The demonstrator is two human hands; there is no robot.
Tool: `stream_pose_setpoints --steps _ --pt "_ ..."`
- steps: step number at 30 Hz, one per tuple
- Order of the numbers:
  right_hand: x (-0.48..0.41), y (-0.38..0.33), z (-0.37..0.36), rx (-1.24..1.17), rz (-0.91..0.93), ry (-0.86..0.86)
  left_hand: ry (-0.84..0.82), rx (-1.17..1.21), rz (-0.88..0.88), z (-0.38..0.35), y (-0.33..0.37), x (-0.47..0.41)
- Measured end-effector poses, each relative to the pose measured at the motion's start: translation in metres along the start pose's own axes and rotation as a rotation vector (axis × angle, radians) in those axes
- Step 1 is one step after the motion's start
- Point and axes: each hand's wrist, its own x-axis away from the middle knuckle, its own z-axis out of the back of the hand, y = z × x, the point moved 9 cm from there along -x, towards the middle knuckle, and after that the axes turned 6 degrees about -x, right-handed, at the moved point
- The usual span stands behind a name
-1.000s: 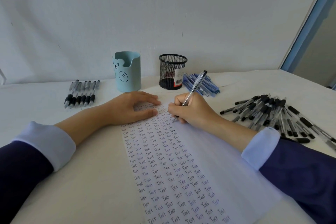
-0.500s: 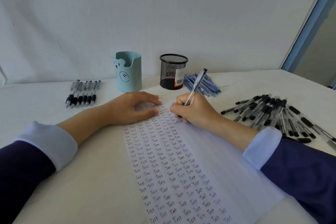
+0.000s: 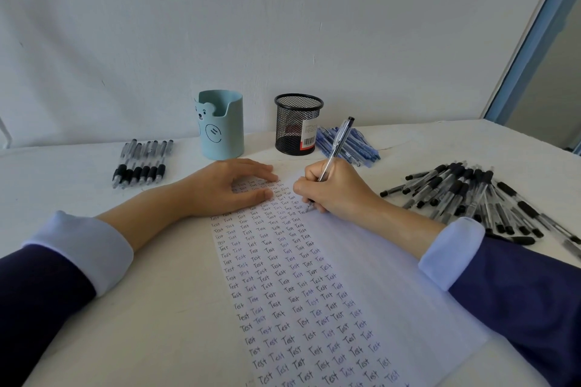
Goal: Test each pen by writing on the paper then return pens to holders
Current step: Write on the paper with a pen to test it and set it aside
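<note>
**A:** What is new? Start with the big things.

**B:** Not much there. The table [image 3: 151,308] and the paper [image 3: 377,276] on it lie just as they did a second ago. The left part of the paper is full of small "Test" words.

**A:** And the heap of black pens [image 3: 471,195]?

**B:** Same spot, to the right of the paper. The neat row of pens [image 3: 141,163] at the left and the blue pens [image 3: 361,151] at the back have not moved either.

**A:** The hands?

**B:** The left hand [image 3: 226,188] lies flat, fingers straight, on the top corner of the paper. It holds the paper down, same as before. The right hand [image 3: 336,192] has its fingers curled round one pen [image 3: 338,144], and it has slid a tiny bit to the right.

**A:** So where is that pen now?

**B:** In the right hand, leaning back toward the cups. Its tip is on the paper, at the end of a row near the top.

**A:** What does that tell us?

**B:** I think one more "Test" is being written, so this pen seems to work. It should go in a cup next. The blue bear cup [image 3: 221,126] and the black net cup [image 3: 297,126] have no pens sticking out, so I think lots of work is left.
</note>
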Motion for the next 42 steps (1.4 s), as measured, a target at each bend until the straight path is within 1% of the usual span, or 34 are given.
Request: stream_pose_setpoints --steps 7,13,16,18,22,25,26,27,29,31,38,40,42 --pt "0.001 0.0 0.0 -0.005 -0.004 0.001 -0.006 -0.007 -0.001 0.0 0.001 0.0" --pt "-0.003 -0.007 0.015 -0.103 -0.025 0.04 0.003 -0.042 0.01 0.002 0.001 0.001" --pt "-0.009 -0.01 0.033 -0.05 -0.033 0.1 0.029 -0.069 0.017 0.005 -0.001 0.001" --pt "-0.01 -0.013 0.041 0.021 -0.026 0.107 0.04 -0.075 0.034 0.008 -0.004 0.002" --pt "-0.012 -0.018 0.043 0.17 0.045 0.063 0.041 -0.063 0.065 0.012 -0.012 0.003" --pt "-0.01 -0.034 0.039 0.361 0.255 0.03 0.041 -0.04 0.077 0.012 -0.013 0.003" --pt "-0.009 -0.037 0.034 0.385 0.309 -0.009 0.038 -0.038 0.082 0.011 -0.013 0.003" --pt "-0.008 -0.036 0.028 0.394 0.321 -0.053 0.035 -0.04 0.085 0.011 -0.013 0.003" --pt "-0.008 -0.029 0.02 0.395 0.257 -0.122 0.034 -0.046 0.088 0.011 -0.014 0.003" --pt "-0.009 -0.022 0.017 0.392 0.213 -0.148 0.036 -0.048 0.085 0.011 -0.015 0.002" --pt "-0.011 -0.014 0.012 0.443 0.232 -0.18 0.037 -0.025 0.084 0.012 -0.013 0.003" --pt "-0.012 -0.011 0.008 0.504 0.238 -0.231 0.042 -0.016 0.079 0.012 -0.014 0.003" --pt "-0.01 -0.006 0.001 0.6 0.226 -0.318 0.049 -0.01 0.077 0.012 -0.015 0.003"
